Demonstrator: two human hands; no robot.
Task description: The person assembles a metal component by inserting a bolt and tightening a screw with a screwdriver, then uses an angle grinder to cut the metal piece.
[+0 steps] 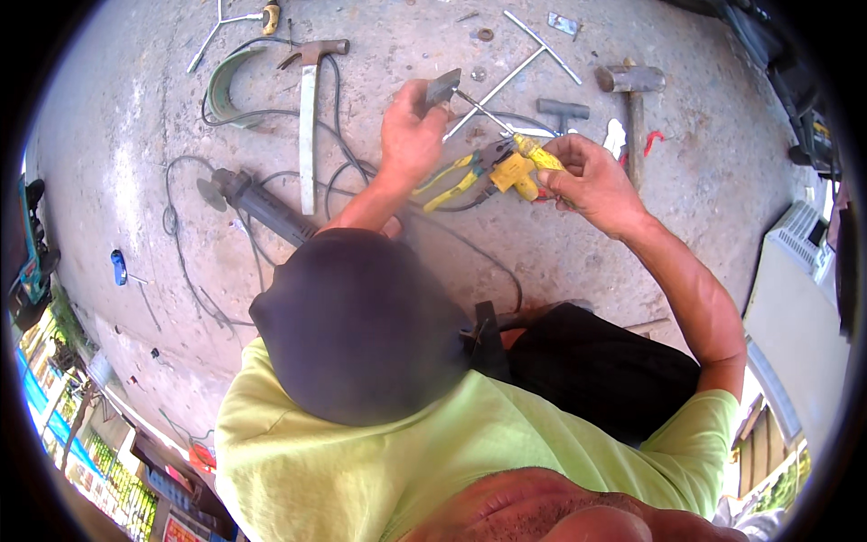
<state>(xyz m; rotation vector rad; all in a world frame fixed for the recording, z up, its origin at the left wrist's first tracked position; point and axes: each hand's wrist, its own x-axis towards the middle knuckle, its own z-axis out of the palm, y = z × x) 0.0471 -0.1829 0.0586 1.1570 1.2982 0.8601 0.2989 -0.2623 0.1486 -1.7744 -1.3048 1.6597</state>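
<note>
My left hand is closed around a small dark flat metal piece, which it holds up above the floor. In my right hand is a screwdriver with a yellow handle, gripped between thumb and fingers. Its thin shaft slants up to the left, and the tip meets or comes very near the metal piece; contact is hard to tell. Below the shaft lie pliers with yellow-green handles. Beside my right fingers sits a yellow block, its kind unclear.
A claw hammer, an angle grinder with its cord, a curved green strip, a T-shaped metal rod and a mallet lie on the concrete floor. A rounded black shape blocks the view below my left forearm.
</note>
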